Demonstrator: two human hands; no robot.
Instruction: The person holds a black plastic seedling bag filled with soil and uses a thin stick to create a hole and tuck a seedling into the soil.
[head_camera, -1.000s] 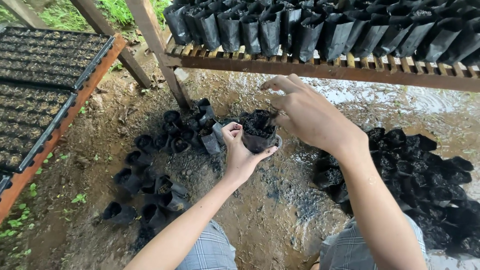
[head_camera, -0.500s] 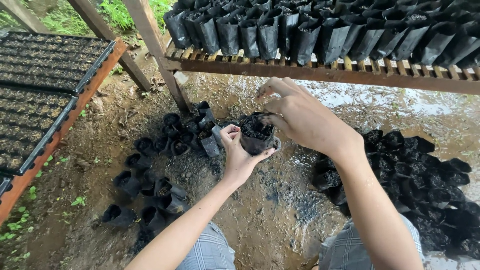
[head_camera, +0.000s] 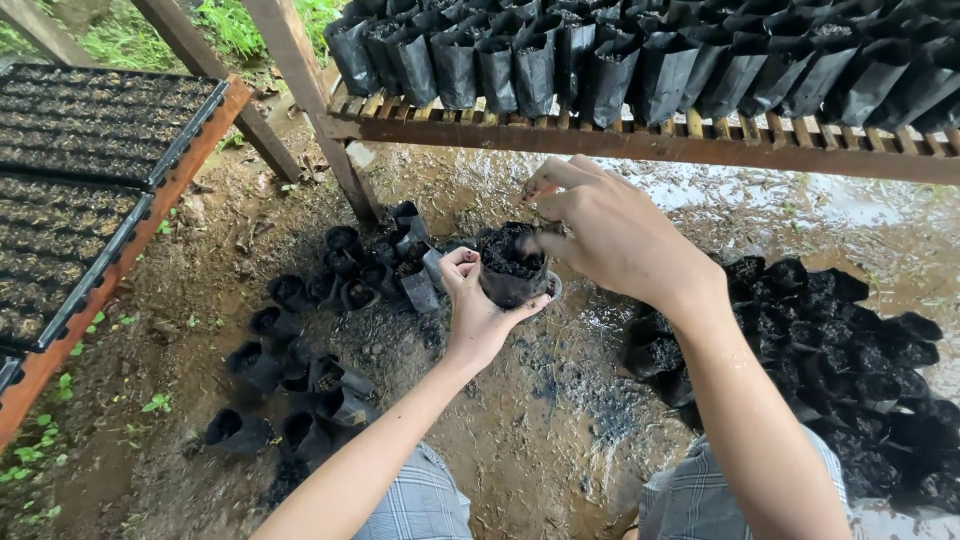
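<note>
Muddy ground (head_camera: 560, 420), wet and strewn with dark soil, fills most of the view under a nursery shelter. Across the top runs a long wooden slatted bench (head_camera: 640, 135), held up by slanting wooden posts and crowded with upright black grow bags (head_camera: 600, 60) full of soil. On the far left, black seedling trays (head_camera: 80, 190) lie in a row on a reddish wooden frame, with green weeds at the edges. On the ground to the right sits a dense heap of filled black bags (head_camera: 840, 350), touching one another. To the left of the hands, a looser scatter of empty black bags (head_camera: 310, 340) lies open-mouthed, some upright, some tipped over. Knees in grey checked fabric (head_camera: 420, 500) show at the bottom edge.

Both forearms reach up from below toward the middle of the view. The left hand (head_camera: 475, 310) cups a small black bag of soil (head_camera: 512, 265) from below and from the side, palm turned up, with the thumb and fingers wrapped around its wall, so it is grasping the bag. That bag is held upright in the air, above the mud, between the two piles and below the bench. The right hand (head_camera: 610, 235) comes over the top, its fingers (head_camera: 545, 180) bent and pinched down into the soil at the bag's mouth; whether it grips anything there cannot be told
</note>
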